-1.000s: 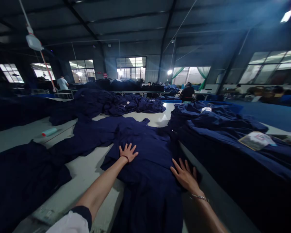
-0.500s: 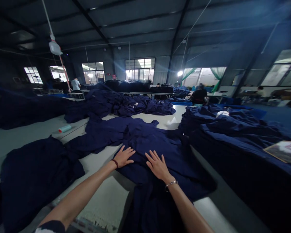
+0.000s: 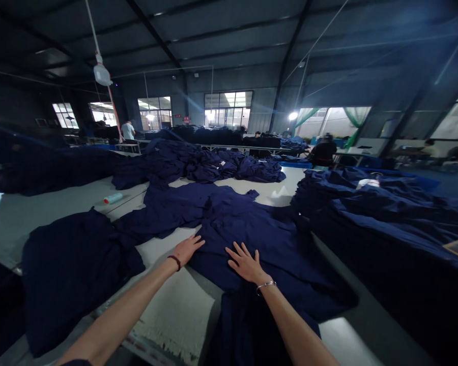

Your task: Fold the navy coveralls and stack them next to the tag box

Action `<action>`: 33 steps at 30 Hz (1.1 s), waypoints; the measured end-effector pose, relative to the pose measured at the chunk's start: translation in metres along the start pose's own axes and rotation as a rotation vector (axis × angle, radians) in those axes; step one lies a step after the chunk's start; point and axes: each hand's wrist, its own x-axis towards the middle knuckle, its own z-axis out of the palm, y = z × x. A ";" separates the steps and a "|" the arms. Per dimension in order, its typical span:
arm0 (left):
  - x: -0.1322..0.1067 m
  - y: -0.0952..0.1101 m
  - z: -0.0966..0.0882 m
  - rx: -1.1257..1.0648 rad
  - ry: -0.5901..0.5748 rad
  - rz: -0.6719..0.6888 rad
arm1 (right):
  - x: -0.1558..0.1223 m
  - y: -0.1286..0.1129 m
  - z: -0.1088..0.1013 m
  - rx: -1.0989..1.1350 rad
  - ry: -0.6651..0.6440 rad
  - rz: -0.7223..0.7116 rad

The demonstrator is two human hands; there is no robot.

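A dark navy garment (image 3: 259, 234) lies spread out on a long white table (image 3: 175, 315) in front of me. My left hand (image 3: 187, 249) rests at the garment's left edge, fingers stretched out together and flat. My right hand (image 3: 245, 264) lies flat on the cloth a little to the right, fingers spread. Neither hand grips the fabric. A dark band is on my left wrist and a thin bracelet on my right.
A navy heap (image 3: 72, 264) lies to my left, a tall stack of folded navy garments (image 3: 385, 213) to my right, more piles (image 3: 213, 165) beyond. A light green cylinder (image 3: 113, 198) lies on the table. A seated person (image 3: 323, 151) and a standing person (image 3: 128, 130) are far off.
My right hand has slid left across the garment from its right edge to near my left hand. My left hand has shifted to the cloth's left edge. My view has turned left.
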 end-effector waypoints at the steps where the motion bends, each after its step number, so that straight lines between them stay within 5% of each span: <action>1: 0.001 0.002 -0.001 0.027 -0.019 -0.006 | -0.001 0.000 -0.002 0.020 -0.004 -0.006; 7: 0.011 0.042 -0.013 -0.057 -0.046 0.181 | -0.021 0.024 -0.013 -0.030 0.178 0.076; 11: 0.018 0.070 -0.003 -0.130 -0.105 0.301 | -0.041 0.055 -0.003 -0.088 0.168 0.188; 18: 0.021 0.078 -0.003 -0.069 -0.160 0.261 | -0.072 0.074 -0.008 0.102 0.191 0.142; 22: 0.004 0.096 -0.020 -0.226 -0.098 0.484 | -0.107 0.086 -0.016 0.150 0.230 0.000; 25: -0.011 0.102 -0.021 -0.272 -0.211 0.615 | -0.130 0.097 -0.009 0.086 0.168 -0.007; 29: -0.017 0.093 -0.010 -0.199 -0.295 0.593 | -0.140 0.102 0.003 -0.010 0.131 0.059; 33: -0.017 0.090 -0.009 -0.212 -0.260 0.565 | -0.143 0.101 0.000 0.069 0.170 0.051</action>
